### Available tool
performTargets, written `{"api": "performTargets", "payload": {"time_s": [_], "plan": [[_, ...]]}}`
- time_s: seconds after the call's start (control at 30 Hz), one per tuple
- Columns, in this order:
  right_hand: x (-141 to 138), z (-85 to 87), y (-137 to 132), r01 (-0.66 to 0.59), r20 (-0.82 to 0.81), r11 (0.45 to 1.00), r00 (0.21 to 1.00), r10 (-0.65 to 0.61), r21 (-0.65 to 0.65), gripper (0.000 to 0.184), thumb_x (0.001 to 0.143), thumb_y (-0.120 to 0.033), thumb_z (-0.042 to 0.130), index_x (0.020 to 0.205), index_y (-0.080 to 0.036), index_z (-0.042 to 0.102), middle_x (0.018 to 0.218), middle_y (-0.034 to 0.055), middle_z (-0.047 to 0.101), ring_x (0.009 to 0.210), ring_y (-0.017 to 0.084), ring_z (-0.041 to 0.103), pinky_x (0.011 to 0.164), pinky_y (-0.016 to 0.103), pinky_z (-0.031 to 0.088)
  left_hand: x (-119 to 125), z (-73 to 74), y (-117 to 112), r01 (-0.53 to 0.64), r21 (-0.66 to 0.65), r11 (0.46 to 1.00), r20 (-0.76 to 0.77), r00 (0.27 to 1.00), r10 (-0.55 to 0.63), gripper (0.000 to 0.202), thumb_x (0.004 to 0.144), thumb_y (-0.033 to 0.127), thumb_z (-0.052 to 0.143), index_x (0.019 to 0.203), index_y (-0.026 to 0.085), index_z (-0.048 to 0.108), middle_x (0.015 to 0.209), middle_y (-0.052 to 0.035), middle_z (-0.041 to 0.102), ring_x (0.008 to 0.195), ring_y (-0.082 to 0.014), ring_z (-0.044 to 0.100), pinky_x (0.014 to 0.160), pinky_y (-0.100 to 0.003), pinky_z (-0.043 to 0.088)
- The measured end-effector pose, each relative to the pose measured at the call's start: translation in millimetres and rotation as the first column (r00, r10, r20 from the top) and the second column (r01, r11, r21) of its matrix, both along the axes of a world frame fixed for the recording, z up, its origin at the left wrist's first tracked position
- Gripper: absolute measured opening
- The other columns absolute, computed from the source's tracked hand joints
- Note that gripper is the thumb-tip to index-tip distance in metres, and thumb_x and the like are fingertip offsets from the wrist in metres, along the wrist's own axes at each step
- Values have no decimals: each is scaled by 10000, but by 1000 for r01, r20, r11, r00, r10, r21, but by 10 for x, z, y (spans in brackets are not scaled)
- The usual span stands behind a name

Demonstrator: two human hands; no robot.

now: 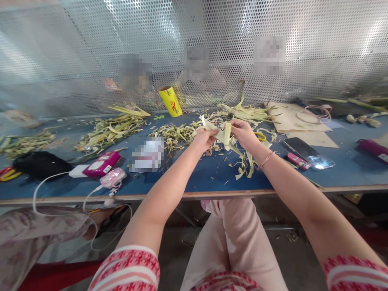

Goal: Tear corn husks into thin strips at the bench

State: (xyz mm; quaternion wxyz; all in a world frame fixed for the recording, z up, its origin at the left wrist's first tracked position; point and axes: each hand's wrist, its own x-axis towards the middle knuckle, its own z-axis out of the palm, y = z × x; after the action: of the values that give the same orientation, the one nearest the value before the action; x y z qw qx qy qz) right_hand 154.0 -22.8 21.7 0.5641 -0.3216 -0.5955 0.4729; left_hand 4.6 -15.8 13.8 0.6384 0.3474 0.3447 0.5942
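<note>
A pale green plant leaf strip stretches between my two hands above the blue tabletop. My left hand pinches one broad, whitish part of it. The fingers of my right hand are closed on a folded length beside it. Long curled peelings hang or lie just below the right hand; whether they join the held strip I cannot tell. Close behind the hands is a heap of shredded plant scraps. Yellow scissor handles show partly beside my right wrist.
A yellow cardboard tube stands tilted near the perforated metal panel. Leaf piles lie to the left, with a magenta box, a cable and a black pouch. On the right are a phone and brown card sheets.
</note>
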Motion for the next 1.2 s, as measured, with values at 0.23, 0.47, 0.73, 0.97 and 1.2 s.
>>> {"api": "performTargets", "payload": {"time_s": [0.23, 0.47, 0.73, 0.97, 1.2], "plan": [[49, 86, -101, -91, -62, 996, 994, 90, -15, 422, 532, -499, 865, 631, -200, 583, 647, -27, 535, 648, 104, 529, 657, 264, 499, -83, 22, 53, -108, 73, 992, -25, 994, 110, 177, 727, -11, 646, 736, 140, 554, 625, 30, 626, 583, -69, 598, 681, -225, 488], [6, 26, -65, 11, 14, 976, 1000, -8, -218, 374, 605, -401, 860, 686, -206, 551, 622, -29, 565, 554, 100, 533, 569, 258, 504, 21, -7, -60, 7, 175, 985, -262, 964, 39, 256, 718, 93, 706, 899, 192, 555, 601, 58, 601, 545, -97, 564, 602, -228, 432], [-19, 65, -79, 13, 54, 906, 998, 11, -424, 327, 682, -291, 846, 643, -181, 541, 533, -14, 573, 498, 89, 537, 485, 209, 463, 30, 18, -108, 73, 203, 977, -333, 943, -1, 294, 661, 46, 665, 906, 184, 581, 747, 11, 680, 670, -137, 626, 674, -256, 467], [20, 15, -13, 92, 66, 950, 995, -76, -299, 295, 635, -272, 847, 674, -180, 570, 625, -29, 613, 554, 91, 563, 552, 234, 490, 52, 68, -132, 33, 149, 988, -233, 973, 2, 223, 688, 23, 619, 867, 155, 629, 732, 2, 669, 675, -117, 624, 713, -261, 493], [9, -28, 51, 90, 32, 970, 996, -85, -225, 308, 593, -341, 846, 635, -172, 591, 612, -24, 585, 596, 102, 549, 598, 262, 520, 49, 77, -172, 111, 115, 987, -245, 966, -80, 109, 678, 47, 618, 636, 147, 606, 614, 17, 609, 572, -92, 573, 602, -226, 480]]}}
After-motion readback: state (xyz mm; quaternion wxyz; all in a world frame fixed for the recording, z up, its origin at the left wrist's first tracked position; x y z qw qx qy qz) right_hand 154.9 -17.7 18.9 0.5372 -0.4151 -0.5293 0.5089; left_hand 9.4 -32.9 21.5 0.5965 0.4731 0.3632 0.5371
